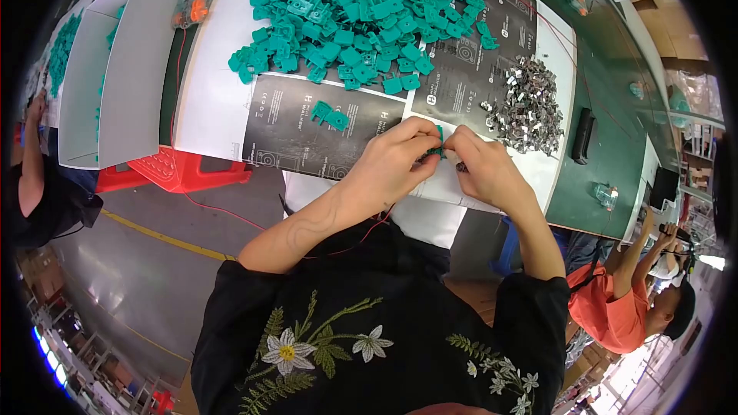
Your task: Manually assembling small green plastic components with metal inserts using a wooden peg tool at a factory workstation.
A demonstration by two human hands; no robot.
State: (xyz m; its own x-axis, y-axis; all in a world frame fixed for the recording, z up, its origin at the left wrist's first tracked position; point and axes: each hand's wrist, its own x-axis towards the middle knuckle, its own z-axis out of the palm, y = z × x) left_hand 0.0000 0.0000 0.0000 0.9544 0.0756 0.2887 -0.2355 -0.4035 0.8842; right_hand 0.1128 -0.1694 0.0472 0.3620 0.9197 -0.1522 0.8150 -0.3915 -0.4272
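My left hand [396, 160] pinches a small green plastic part [434, 151] between thumb and fingers at the table's near edge. Its far side is covered by my fingertips. Close against it, my right hand [490, 167] has thumb and forefinger pressed together at the part's right side. A few small dark metal pieces [461, 167] show under its curled fingers; what sits at its fingertips is hidden. Left of my hands, a couple of loose green parts [330, 116] lie on the black printed sheet [280, 119]. Right of them spreads a heap of small shiny metal pieces [530, 104].
A large pile of green plastic parts [361, 11] covers the far middle. At left stand a white box [127, 69] and a red plastic stool [181, 169]. A black bar-shaped object [584, 136] and a clear bottle [605, 195] rest on the green tabletop [573, 184]. Other people work at both sides.
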